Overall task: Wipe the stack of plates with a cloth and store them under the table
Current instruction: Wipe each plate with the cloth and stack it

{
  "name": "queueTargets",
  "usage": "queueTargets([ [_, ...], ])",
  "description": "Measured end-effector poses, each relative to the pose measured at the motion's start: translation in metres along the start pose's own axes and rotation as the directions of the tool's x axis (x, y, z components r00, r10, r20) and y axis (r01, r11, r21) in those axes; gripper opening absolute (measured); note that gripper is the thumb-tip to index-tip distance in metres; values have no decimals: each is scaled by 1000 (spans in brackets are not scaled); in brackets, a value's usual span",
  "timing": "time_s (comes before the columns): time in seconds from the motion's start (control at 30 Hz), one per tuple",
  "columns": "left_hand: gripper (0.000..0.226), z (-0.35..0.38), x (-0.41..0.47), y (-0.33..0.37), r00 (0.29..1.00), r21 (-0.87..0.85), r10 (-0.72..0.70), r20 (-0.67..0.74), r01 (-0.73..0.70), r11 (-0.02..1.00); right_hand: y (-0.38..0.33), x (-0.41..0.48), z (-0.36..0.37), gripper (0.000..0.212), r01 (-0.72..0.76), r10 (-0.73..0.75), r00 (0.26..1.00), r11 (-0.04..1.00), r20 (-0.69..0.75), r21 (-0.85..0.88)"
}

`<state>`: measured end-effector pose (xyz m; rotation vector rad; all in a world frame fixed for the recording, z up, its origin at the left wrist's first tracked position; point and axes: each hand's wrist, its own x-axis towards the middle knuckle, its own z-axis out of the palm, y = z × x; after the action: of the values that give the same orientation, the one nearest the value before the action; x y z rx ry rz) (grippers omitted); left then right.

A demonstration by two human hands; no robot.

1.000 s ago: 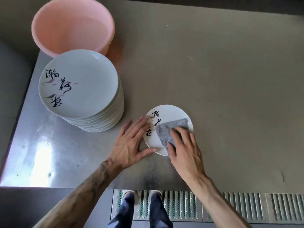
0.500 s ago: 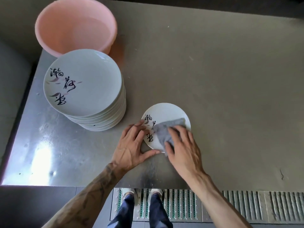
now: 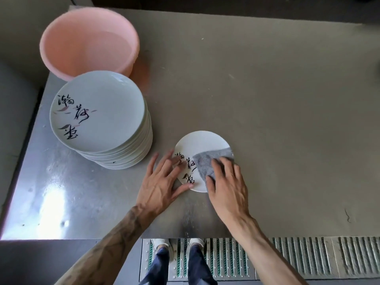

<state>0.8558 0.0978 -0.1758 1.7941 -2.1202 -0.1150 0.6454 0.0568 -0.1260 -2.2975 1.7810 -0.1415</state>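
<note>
**Overhead, a single plate is wiped on the desk**

A small white plate with black brush lettering is laid flat on the desk, close to its near edge. A grey cloth is spread over the plate's right half and is pressed down by the right grip. The fingers are extended over the fabric and are not curled round it. The left grip is released, with its fingers straight and spread. Its fingertips and thumb are set against the plate's left rim.

The stack of plates is seen to the left of the single plate, apart from it. The top plate carries the same lettering. A pink basin is placed directly behind the stack at the far left corner of the desk. Whether basin and stack touch cannot be told.

Below the desk's near edge, a ribbed metal floor grate is shown, and the person's white shoes are planted on it.
</note>
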Motion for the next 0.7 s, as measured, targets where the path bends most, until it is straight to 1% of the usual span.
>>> queueTargets([
  [0.1, 70, 2, -1, 7, 1000, -30, -23, 13, 24, 999, -8, -19, 4, 46, 73, -74, 997, 997, 37, 28],
  [0.3, 74, -8, 8, 1, 994, -105, -88, 67, 95, 990, 10, 9, -5, 46, 10, -11, 1000, 1000, 20, 13],
  [0.37, 84, -8, 8, -1, 983, -113, -134, 125, 149, 982, 4, -5, -2, 45, 22, -23, 999, 1000, 23, 22],
  [0.43, 88, -5, 2, 2, 978, -84, -155, 141, 168, 982, -1, -15, 3, 46, 52, -54, 997, 998, 49, 38],
  [0.5, 83, -4, -6, 2, 980, -69, -147, 132, 157, 985, 3, -3, 1, 49, 53, -54, 997, 998, 55, 35],
  [0.6, 69, -6, -10, -2, 991, -73, -59, 121, 69, 995, 12, 21, -6, 50, 11, -11, 998, 1000, 67, -1],
  [0.7, 64, -4, -8, 3, 993, -74, -38, 116, 47, 996, -1, 6, -8, 49, 5, -8, 996, 999, 87, 41],
])
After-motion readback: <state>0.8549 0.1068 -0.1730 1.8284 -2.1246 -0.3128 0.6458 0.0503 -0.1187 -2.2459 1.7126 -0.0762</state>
